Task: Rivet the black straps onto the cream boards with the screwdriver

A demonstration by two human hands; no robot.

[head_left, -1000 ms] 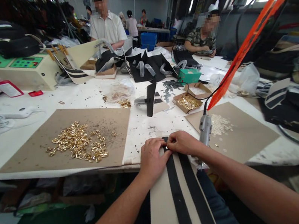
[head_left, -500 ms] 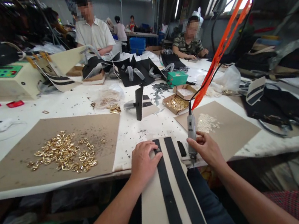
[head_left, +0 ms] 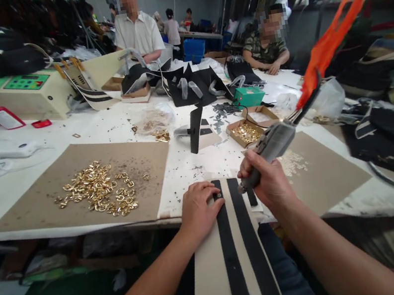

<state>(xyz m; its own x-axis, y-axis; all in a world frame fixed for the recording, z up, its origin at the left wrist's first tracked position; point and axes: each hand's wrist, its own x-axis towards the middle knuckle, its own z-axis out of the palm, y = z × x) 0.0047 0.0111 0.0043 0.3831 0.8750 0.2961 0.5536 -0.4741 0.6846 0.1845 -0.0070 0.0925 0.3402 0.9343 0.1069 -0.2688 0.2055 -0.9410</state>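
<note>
A beige panel [head_left: 215, 280] with two black straps [head_left: 233, 262] lies over my lap, its far end at the table edge. My left hand [head_left: 199, 212] grips the panel's upper left, with thumb and fingers around a small metal piece [head_left: 219, 195] on the left strap. My right hand [head_left: 268, 178] is wrapped round a grey power screwdriver [head_left: 275, 142], tilted, its tip pointing down-left near the top of the right strap. An orange cord [head_left: 331, 49] runs up from the tool's back end.
Gold buckles [head_left: 100, 189] lie piled on brown card at left; small pale pieces [head_left: 294, 162] lie on card at right. Beyond stand a box of gold parts [head_left: 245, 133] and a green box [head_left: 249, 96]. Two people sit across the table [head_left: 139, 162].
My right hand has closed round the screwdriver, lifted it and tilted it toward the panel. It hung upright at my fingertips before. My left hand keeps its hold. The view has shifted slightly left.
</note>
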